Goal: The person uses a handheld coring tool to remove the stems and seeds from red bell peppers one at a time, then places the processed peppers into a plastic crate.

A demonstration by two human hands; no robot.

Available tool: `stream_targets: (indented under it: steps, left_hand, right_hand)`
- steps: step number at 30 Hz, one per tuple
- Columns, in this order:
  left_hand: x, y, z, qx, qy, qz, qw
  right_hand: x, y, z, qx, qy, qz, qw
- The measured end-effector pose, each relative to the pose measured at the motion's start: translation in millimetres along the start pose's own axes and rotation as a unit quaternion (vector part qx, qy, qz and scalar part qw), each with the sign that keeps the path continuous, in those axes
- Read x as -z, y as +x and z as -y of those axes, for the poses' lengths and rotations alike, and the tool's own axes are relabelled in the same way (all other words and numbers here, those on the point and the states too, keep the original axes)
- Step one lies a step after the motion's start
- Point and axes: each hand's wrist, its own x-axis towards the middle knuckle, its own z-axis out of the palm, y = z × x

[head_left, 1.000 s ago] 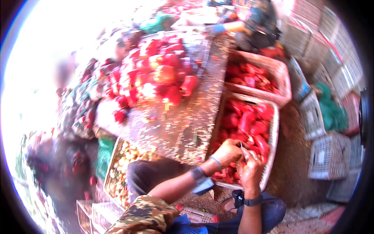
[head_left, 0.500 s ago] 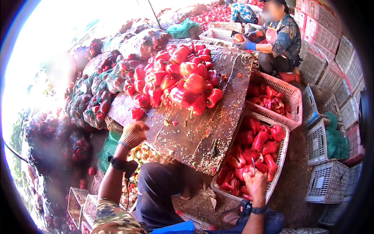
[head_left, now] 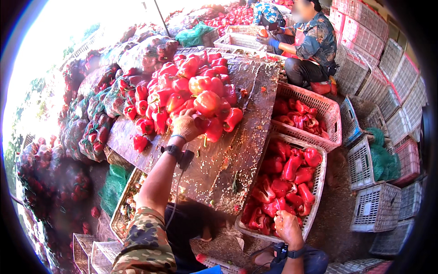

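My left hand (head_left: 186,126), in a knitted glove, reaches to the near edge of a heap of whole red bell peppers (head_left: 180,86). Its fingers close round a red bell pepper (head_left: 201,122), partly hidden by the hand. The heap lies on a worn wooden board (head_left: 228,164) strewn with pale seeds. My right hand (head_left: 288,227) is bare and closed, low over the near side of a pale crate (head_left: 320,182) of cut red peppers (head_left: 278,192). The small knife in that hand shows its thin blade earlier; now the blade is hard to make out.
A pink crate (head_left: 335,123) of cut peppers stands beyond the pale one. A co-worker (head_left: 310,45) sits at the far right, holding a pepper. Net sacks of peppers (head_left: 98,132) line the left. Stacked crates (head_left: 376,208) stand right. Scraps fill a crate (head_left: 119,205) below the board.
My left hand has moved forward and right from the board's left edge to the heap and closed on a pepper. My right hand has dropped toward the crate's near rim. The view has shifted slightly.
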Motion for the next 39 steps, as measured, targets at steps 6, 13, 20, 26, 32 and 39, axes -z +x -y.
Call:
stream_targets:
  steps: [6, 13, 20, 26, 32, 39]
  left_hand:
    - [-1, -59, -17, 0.029, -0.152, 0.074, 0.985]
    - [19, -85, -21, -0.206, -0.130, 0.122, 0.962]
    - [25, -92, -7, 0.111, -0.634, 0.136, 0.753]
    - [-10, -87, -32, 0.330, -0.195, 0.147, 0.912]
    - [-50, -74, -61, 0.258, -0.039, 0.312, 0.914]
    - [-99, -82, -53, 0.280, -0.007, 0.324, 0.904]
  right_hand:
    - [1, 4, 5, -0.007, -0.014, 0.014, 1.000]
    - [6, 4, 17, -0.005, -0.014, 0.014, 1.000]
    - [12, 3, 25, 0.008, 0.011, -0.012, 1.000]
    - [14, 1, 24, 0.006, -0.002, -0.006, 1.000]
    - [12, 1, 29, 0.014, -0.019, 0.011, 1.000]
    - [9, 1, 29, 0.016, -0.001, 0.003, 1.000]
